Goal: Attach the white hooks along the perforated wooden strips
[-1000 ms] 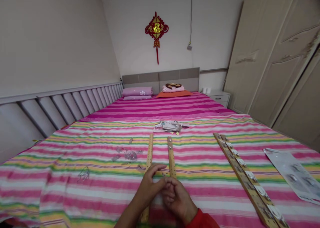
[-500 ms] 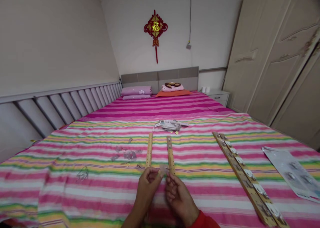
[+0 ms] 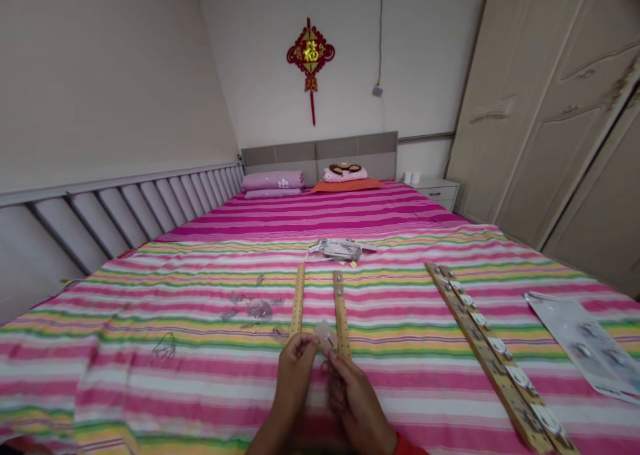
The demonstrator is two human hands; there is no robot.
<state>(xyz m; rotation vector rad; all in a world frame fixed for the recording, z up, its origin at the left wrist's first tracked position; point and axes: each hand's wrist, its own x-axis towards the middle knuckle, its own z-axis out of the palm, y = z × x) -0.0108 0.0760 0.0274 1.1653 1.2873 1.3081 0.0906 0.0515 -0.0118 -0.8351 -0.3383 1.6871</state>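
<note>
My left hand (image 3: pixel 295 368) pinches the left edge of a small clear plastic bag (image 3: pixel 325 332). My right hand (image 3: pixel 357 392) has its fingertips closed on the same bag's lower right; whatever is inside is too small to tell. Just beyond my hands lie two narrow wooden strips with rows of holes: a bare left strip (image 3: pixel 299 295) and a right strip (image 3: pixel 343 325) carrying two small shiny pieces (image 3: pixel 339 285) near its far end. Several little clear bags (image 3: pixel 260 308) are scattered left of the strips.
A pile of clear packets (image 3: pixel 340 248) lies beyond the strips. At right are longer wooden strips (image 3: pixel 480 348) with white cards on them and a large clear packet (image 3: pixel 585 345). A thin tangled loop (image 3: pixel 165 347) rests at left on the striped sheet (image 3: pixel 210 388).
The little bag has tilted and shows more plainly between my hands. My right hand has shifted slightly down and left, its fingers curled closer in.
</note>
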